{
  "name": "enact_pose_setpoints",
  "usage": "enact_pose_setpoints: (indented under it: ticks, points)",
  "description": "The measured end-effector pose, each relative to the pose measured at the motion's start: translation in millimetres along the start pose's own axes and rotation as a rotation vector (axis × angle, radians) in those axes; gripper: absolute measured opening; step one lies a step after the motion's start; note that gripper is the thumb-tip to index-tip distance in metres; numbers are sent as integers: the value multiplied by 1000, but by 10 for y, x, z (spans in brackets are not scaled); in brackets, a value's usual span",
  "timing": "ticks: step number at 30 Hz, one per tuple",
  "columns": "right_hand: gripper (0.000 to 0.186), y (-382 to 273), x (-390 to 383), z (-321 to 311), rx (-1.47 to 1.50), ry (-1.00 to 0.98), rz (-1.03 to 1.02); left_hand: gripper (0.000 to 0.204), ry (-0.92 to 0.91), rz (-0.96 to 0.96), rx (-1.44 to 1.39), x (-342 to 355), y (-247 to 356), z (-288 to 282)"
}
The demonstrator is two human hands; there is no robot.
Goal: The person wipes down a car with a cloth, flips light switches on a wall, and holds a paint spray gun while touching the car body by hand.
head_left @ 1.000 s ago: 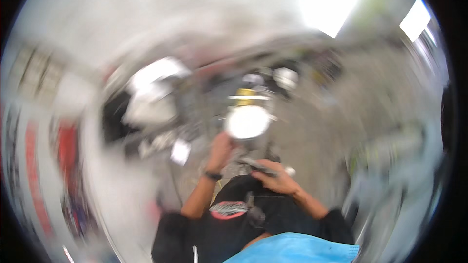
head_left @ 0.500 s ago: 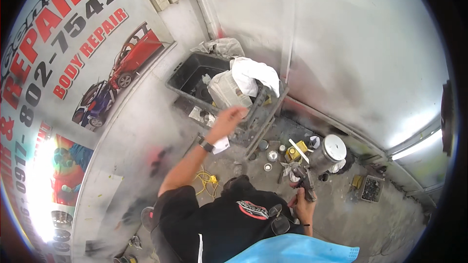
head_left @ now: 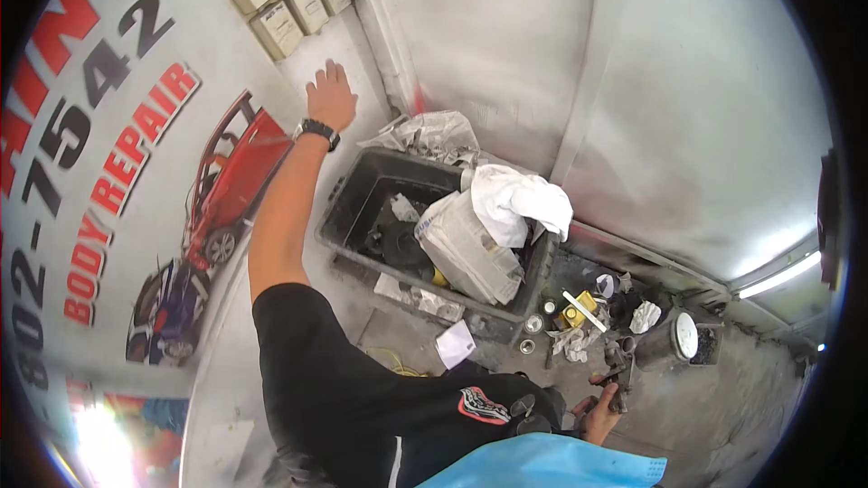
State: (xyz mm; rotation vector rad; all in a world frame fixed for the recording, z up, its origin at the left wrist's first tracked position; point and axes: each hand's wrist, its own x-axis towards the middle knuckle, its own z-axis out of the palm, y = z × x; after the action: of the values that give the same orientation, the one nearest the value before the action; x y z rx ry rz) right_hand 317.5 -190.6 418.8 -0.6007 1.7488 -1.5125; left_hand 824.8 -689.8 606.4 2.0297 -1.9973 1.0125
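Observation:
My left hand point(head_left: 332, 101), with a dark watch at the wrist, is raised at the end of a stretched arm. Its fingers are extended, and nothing shows in it. It is nearest to the cream switch boxes point(head_left: 276, 29) on the wall, just below them; I cannot tell whether it touches the wall. Low on the right, my right hand point(head_left: 599, 417) is closed around a dark, stained spray gun point(head_left: 618, 372). Part of the gun's grip is hidden by the fingers. Just beyond it stands a tall can with a white lid point(head_left: 685, 336).
A black plastic tub point(head_left: 357, 183) holds newspaper point(head_left: 470, 248) and a white cloth point(head_left: 520, 206). Small cans, a yellow container point(head_left: 579, 309) and crumpled paper point(head_left: 645, 317) crowd the floor. A yellow cord point(head_left: 393, 363) lies near my body. A printed banner point(head_left: 117, 117) covers the left wall.
My left hand has risen from over the tub's near edge to the wall below the switch boxes. My view has shifted left. The spray gun stays in my right hand.

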Motion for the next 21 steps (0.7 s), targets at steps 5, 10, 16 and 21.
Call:
enact_pose_setpoints:
  ticks: [5, 10, 16, 21]
  points:
    - [43, -65, -160, 325, -10, 132, -9, 70, 77, -20, 222, 1161, -447, 464]
    - [49, -36, -270, 563, -2, 307, -4, 49, 115, -24, 293, 1698, -493, 874]
    - [50, 121, -69, 560, -10, 278, 60, 61, 392, -62, -65, 1988, -844, 1426]
    - [44, 69, -48, 744, 31, 312, 34, 70, 150, -72, 446, 1683, -437, 772]
